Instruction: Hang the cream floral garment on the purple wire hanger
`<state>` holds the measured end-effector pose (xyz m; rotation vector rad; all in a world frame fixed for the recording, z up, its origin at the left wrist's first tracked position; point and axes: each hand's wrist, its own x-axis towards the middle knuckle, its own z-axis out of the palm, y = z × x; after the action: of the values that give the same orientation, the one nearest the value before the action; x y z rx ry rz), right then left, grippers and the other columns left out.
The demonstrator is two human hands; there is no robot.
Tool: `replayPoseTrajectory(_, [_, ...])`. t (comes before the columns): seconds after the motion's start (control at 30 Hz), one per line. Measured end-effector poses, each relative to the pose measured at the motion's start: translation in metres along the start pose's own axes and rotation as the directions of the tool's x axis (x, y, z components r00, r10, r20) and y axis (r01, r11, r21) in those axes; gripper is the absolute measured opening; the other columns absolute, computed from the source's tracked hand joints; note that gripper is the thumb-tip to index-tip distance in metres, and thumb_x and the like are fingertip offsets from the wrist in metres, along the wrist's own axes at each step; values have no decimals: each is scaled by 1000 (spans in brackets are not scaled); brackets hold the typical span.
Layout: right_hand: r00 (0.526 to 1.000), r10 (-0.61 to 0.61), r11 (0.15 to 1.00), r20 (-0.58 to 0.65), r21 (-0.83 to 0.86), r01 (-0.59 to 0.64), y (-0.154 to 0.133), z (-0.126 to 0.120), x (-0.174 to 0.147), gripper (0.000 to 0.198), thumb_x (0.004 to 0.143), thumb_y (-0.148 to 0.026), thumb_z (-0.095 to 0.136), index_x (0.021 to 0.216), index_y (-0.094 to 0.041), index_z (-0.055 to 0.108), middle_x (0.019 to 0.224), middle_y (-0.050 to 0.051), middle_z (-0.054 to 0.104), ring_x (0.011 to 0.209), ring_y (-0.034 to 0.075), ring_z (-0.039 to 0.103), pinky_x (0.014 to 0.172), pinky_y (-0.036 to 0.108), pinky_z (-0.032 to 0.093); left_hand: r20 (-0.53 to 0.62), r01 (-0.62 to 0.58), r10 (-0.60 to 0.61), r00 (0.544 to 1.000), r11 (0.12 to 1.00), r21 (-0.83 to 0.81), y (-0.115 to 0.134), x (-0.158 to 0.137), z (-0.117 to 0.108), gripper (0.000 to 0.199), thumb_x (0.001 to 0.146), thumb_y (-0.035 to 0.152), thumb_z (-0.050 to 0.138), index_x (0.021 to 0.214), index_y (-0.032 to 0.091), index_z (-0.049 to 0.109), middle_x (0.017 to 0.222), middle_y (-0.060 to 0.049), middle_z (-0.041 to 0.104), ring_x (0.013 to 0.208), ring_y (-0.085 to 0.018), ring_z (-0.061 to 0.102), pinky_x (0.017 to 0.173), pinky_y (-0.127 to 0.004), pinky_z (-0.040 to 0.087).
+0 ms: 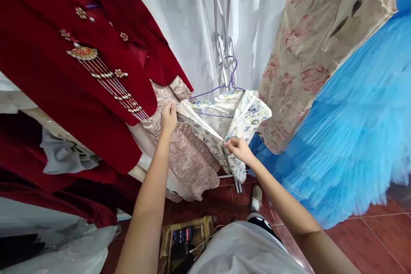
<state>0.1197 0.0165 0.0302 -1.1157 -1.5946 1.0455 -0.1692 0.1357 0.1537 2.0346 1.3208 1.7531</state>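
A white shirt with a blue and yellow floral print (pixel 248 117) hangs in front of me on a purple hanger (pixel 231 78). The hanger's hook is caught on a white ring of a hanging strap. My left hand (pixel 169 117) is closed on the shirt's left shoulder edge. Lower down, my right hand (pixel 237 147) pinches the front edge of the shirt near the bottom of its open neckline. The neckline gapes, and the hanger's lower bar shows inside it.
Red velvet garments with beaded ornaments (pixel 96 60) and a pink brocade garment (pixel 192 154) hang at left. On the right are a beige floral garment (pixel 295 60) and a blue tulle skirt (pixel 353 128). A phone (pixel 183 234) lies on a wooden stool (pixel 167 239) by my legs.
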Motion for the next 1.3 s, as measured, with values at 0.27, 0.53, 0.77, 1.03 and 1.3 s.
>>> replayPoseTrajectory(0.27, [918, -308, 917, -250, -336, 215, 8, 4, -2, 49, 79, -32, 68, 125, -16, 59, 125, 17, 65, 114, 33, 60, 102, 48, 45, -101, 225, -241, 965, 963, -146, 11, -148, 53, 53, 97, 67, 43, 75, 19, 53, 69, 1, 49, 66, -15, 47, 63, -26, 36])
replayPoseTrajectory(0.53, [967, -142, 990, 213, 20, 141, -2, -2, -26, 10, 87, -23, 55, 86, -16, 63, 75, -1, 60, 67, 15, 53, 63, 26, 45, 503, 446, -251, 827, 838, -316, 60, -180, 99, 44, 94, 60, 53, 96, 18, 65, 87, -4, 63, 82, -18, 58, 76, -27, 46])
replayPoseTrajectory(0.77, [871, -316, 948, -376, -171, 270, -29, -109, -58, 9, 82, -18, 62, 86, -18, 71, 76, -1, 67, 67, 14, 57, 61, 23, 43, 912, 708, -150, 381, 682, -184, 47, -225, 90, 45, 80, 57, 75, 93, 15, 70, 86, -4, 67, 84, -20, 60, 76, -29, 48])
replayPoseTrajectory(1.03, [671, -328, 943, -665, -278, 185, -20, -167, -71, 4, 79, -22, 67, 80, -19, 70, 76, -1, 63, 62, 12, 51, 57, 25, 38, 543, 343, -151, 826, 899, -273, 26, -159, 61, 39, 88, 51, 68, 75, 15, 69, 85, -6, 66, 83, -19, 60, 78, -30, 47])
replayPoseTrajectory(1.3, [679, -167, 984, -715, -168, 65, 9, -163, -55, 15, 78, -31, 66, 72, -18, 65, 61, -4, 52, 54, 12, 42, 51, 24, 35, 631, 450, -59, 774, 752, -482, 50, -97, 87, 39, 84, 56, 72, 77, 18, 65, 116, -15, 72, 108, -28, 66, 94, -39, 50])
